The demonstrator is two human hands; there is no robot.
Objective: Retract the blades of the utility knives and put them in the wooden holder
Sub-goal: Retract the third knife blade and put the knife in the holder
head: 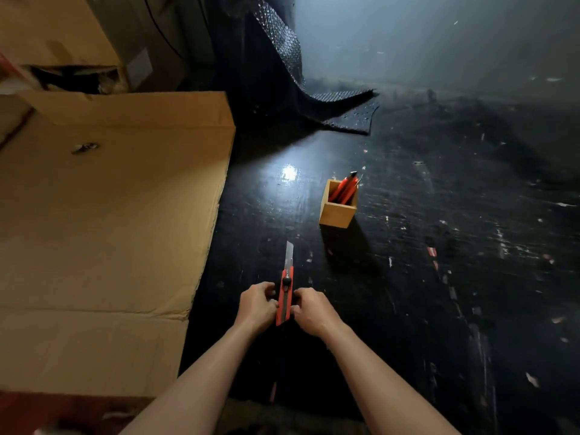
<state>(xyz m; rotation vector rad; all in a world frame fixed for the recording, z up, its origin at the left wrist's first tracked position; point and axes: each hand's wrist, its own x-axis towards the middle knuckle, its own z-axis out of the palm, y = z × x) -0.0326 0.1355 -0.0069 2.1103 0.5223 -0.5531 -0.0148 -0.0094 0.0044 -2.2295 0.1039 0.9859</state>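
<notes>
Head view had both hands on one red utility knife [284, 298] above the dark table [408, 277]: left hand [256, 304] pinched one side of the handle, right hand [309, 309] the other, each grip closed on it. Its blade [289, 254] stuck out, pointing away, so the retracting looked not yet done. Beyond and to the right, well apart, the wooden holder [337, 208] already held red knives [345, 188]. No other loose knife showed, so this one was probably the last.
</notes>
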